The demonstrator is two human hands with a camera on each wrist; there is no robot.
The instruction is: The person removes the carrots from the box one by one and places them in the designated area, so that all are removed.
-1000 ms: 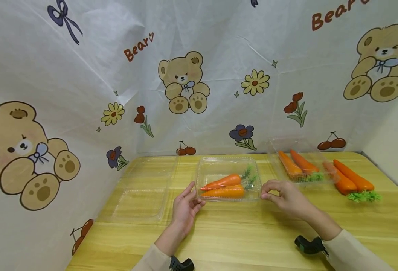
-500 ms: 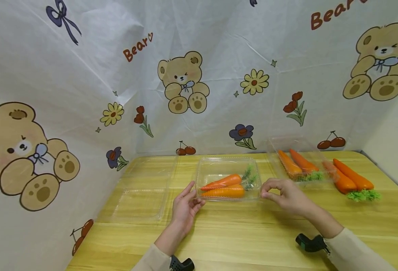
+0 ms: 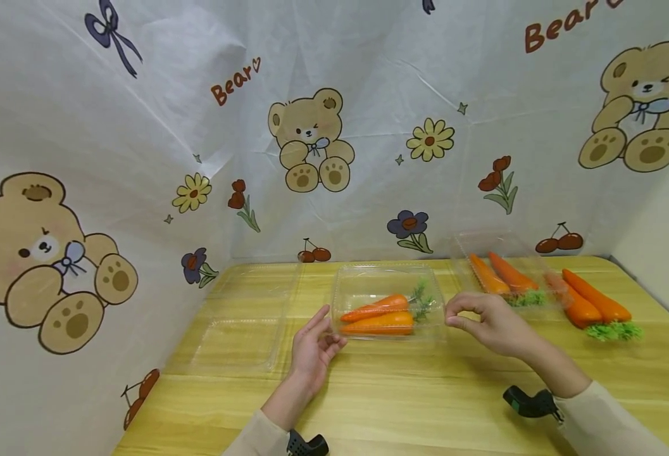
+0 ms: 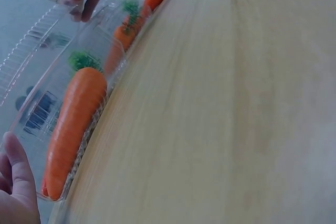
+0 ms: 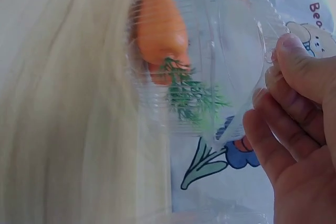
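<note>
We have the right hand (image 3: 493, 326) pinching, thumb against fingers, the ribbed lid rim (image 5: 266, 8) at the near right corner of the clear box (image 3: 388, 269). The left hand (image 3: 311, 358) touches the box's near left corner with loosely bent fingers; whether they clamp it or merely steady it, we cannot tell.

Between our hands, inside the box, lie two carrots (image 3: 382, 323), side by side near its front wall. Their long axis runs left to right, roughly from hand to hand: the tips point toward the left hand, and the leafy tops (image 3: 423, 301) lie just beside the right, so the right hand is nearer the greens.

Farther right, behind the right hand, a second box (image 3: 496, 244) holds more carrots, with a loose pair (image 3: 607, 307) next to it. Off to our left lies another clear container (image 3: 237, 320) on the wooden table (image 3: 391, 399).
</note>
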